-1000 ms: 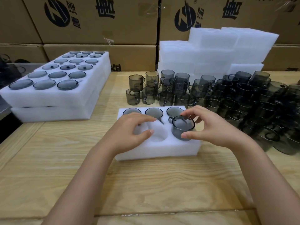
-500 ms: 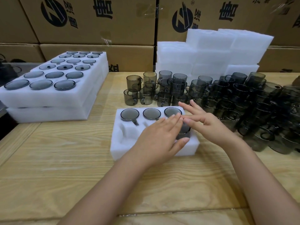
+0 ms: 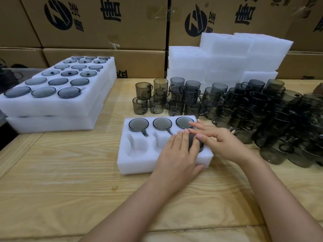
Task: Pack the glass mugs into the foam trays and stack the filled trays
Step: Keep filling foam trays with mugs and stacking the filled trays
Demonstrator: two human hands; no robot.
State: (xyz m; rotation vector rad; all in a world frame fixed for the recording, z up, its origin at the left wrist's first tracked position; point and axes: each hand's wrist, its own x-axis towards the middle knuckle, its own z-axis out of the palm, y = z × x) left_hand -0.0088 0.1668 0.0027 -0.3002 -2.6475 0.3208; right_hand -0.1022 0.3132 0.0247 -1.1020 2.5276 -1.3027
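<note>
2 hands (image 3: 176, 154) (image 3: 227, 145) meet over mug (image 3: 193, 142) in foam tray (image 3: 138, 163); boxes (image 3: 122, 35) printed upside-down.

We find the fourth mug (image 3: 191, 141) no longer standing proud of the foam tray (image 3: 132, 161); it now sits down in the front right cavity. The right hand (image 3: 222, 142) has given up its pinch on the rim and extends straight fingers toward the tray's back right corner. The left hand (image 3: 176, 154) has left the tray's middle, uncurled, and lies flat across the mug's mouth. The front left cavity (image 3: 138, 144) and middle cavity (image 3: 161, 139) are now uncovered.
</note>
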